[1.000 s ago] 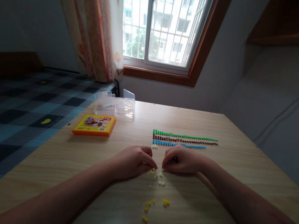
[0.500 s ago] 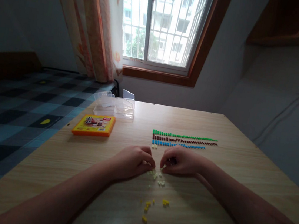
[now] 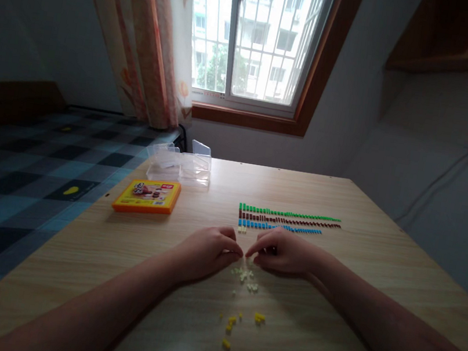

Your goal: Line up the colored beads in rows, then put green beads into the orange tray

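My left hand [image 3: 214, 250] rests over the middle of the table, thumb and index finger pinched together. Whatever lies between those fingertips is too small to make out. Facing it from the right is my right hand [image 3: 284, 251], its index finger stretched toward the left fingertips and its other fingers curled. Just below both hands lies a loose cluster of pale cream toy bricks [image 3: 244, 275]. Beyond them, a few cream bricks [image 3: 242, 229] stand under rows of blue bricks [image 3: 253, 224], brown bricks [image 3: 258, 217] and green bricks [image 3: 261, 210].
Several yellow bricks [image 3: 230, 320] lie scattered nearer to me on the wooden table [image 3: 143, 314]. A yellow-orange box [image 3: 147, 196] sits at the left, with clear plastic cases [image 3: 180, 167] behind it. A checked bed [image 3: 3, 188] adjoins the table's left side.
My right index finger has straightened and moved left toward my left fingertips, out of its earlier curl above the cream bricks. My left hand has barely shifted.
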The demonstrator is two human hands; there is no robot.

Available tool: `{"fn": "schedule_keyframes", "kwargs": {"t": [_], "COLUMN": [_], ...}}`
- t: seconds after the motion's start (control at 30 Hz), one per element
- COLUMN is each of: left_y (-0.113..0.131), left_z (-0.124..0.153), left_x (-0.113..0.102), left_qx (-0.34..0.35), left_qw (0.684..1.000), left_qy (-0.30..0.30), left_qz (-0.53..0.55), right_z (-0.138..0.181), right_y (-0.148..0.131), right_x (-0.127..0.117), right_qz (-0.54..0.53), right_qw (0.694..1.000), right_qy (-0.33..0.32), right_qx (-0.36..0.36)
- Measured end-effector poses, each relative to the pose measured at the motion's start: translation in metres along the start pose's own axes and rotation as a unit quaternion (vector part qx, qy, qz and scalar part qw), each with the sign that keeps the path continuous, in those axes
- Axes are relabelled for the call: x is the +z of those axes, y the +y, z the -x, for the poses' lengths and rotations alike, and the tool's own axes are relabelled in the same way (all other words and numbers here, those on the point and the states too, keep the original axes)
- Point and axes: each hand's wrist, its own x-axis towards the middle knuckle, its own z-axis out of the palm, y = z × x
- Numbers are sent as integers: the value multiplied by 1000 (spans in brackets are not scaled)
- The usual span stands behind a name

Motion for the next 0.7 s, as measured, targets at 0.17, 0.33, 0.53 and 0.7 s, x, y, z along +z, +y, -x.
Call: {"fn": "schedule_keyframes", "kwargs": {"t": [0.17,0.33,0.53,0.7], "left_y": [-1,-1,-2,-4], "left_z": [0,0,0,0], "left_x": [1,1,1,3], "left_qx": [-15,-28,-35,-25], "left_qw": [1000,1000,999,999], "left_qy": [15,8,6,21], "left_qz": [2,0,-8,-16], "right_z": [0,0,-1,-5], "right_y": [0,-1,-2,1], "right_x": [2,5,6,11], "right_qz": [-8,17,45,34], "right_qw": [1000,1000,999,991], "right_qy": [5,20,20,127], "right_qx": [18,-6,-12,12]}}
